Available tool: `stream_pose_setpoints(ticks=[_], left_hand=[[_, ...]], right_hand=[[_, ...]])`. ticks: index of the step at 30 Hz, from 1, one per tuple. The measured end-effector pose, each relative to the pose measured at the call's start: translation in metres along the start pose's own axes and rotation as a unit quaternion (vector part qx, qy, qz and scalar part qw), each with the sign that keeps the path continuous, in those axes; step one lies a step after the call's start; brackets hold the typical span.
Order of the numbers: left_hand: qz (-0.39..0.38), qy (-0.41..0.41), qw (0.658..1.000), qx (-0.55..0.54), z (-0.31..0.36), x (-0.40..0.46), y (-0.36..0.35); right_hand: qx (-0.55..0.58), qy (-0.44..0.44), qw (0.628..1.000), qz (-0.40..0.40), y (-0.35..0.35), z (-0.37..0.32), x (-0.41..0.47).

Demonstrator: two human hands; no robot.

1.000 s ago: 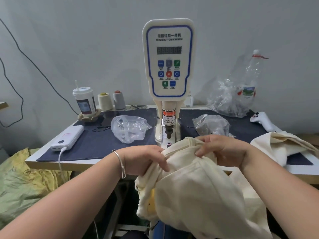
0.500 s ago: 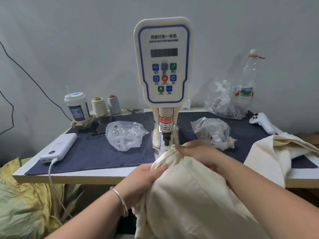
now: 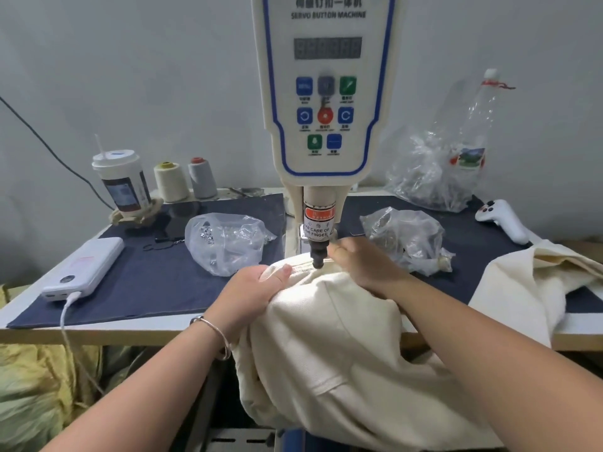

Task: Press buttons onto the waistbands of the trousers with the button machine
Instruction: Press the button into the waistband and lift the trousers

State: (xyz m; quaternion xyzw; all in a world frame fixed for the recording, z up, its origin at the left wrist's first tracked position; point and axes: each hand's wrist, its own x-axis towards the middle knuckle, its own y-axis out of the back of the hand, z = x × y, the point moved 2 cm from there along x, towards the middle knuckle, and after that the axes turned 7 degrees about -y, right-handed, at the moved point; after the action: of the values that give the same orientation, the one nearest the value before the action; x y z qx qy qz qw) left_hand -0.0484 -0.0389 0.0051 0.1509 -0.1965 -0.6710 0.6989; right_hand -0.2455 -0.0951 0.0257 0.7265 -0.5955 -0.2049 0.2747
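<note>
The cream button machine stands at the table's middle, its dark punch tip touching the waistband of the cream trousers. My left hand grips the waistband just left of the punch, thumb on top. Just right of the punch, my right hand holds the waistband down, its fingers bent over the fabric and slightly blurred. The trousers hang off the table's front edge.
Clear bags of metal parts lie left and right of the machine. A power bank with cable, a cup, two thread cones, a white controller, a bigger bag and more cream cloth sit on the dark mat.
Both hands have carried the waistband forward and under the punch, which now meets the fabric. The view has moved closer to the machine.
</note>
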Motion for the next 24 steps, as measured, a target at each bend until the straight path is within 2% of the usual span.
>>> stream_pose_setpoints(ticks=[2,8,11,13,15,17,19,24], left_hand=[[0.006,-0.026,0.999,0.047,-0.002,0.004,-0.001],[0.021,-0.086,0.994,0.066,0.001,0.013,-0.007],[0.027,-0.029,0.999,0.033,0.000,0.019,-0.004],[0.022,0.036,0.999,0.022,0.003,0.027,-0.001],[0.016,0.058,0.997,0.056,0.006,0.034,0.000],[-0.003,0.040,0.993,0.113,0.005,0.037,-0.003],[-0.017,0.021,0.993,0.111,-0.002,0.036,-0.007],[-0.002,-0.033,0.992,0.124,-0.012,0.030,-0.009]], right_hand=[[0.005,0.011,1.000,0.012,0.000,0.006,0.002],[0.029,0.012,0.998,0.051,-0.007,0.011,0.008],[-0.024,0.002,0.999,0.032,0.001,0.005,0.016],[-0.006,-0.024,1.000,0.017,0.009,0.001,0.021],[-0.032,-0.009,0.999,0.007,0.010,0.003,0.024],[-0.023,-0.027,0.999,0.012,0.005,0.008,0.023],[0.015,-0.042,0.998,0.045,-0.002,0.016,0.021],[0.027,-0.028,0.996,0.085,-0.011,0.024,0.015]])
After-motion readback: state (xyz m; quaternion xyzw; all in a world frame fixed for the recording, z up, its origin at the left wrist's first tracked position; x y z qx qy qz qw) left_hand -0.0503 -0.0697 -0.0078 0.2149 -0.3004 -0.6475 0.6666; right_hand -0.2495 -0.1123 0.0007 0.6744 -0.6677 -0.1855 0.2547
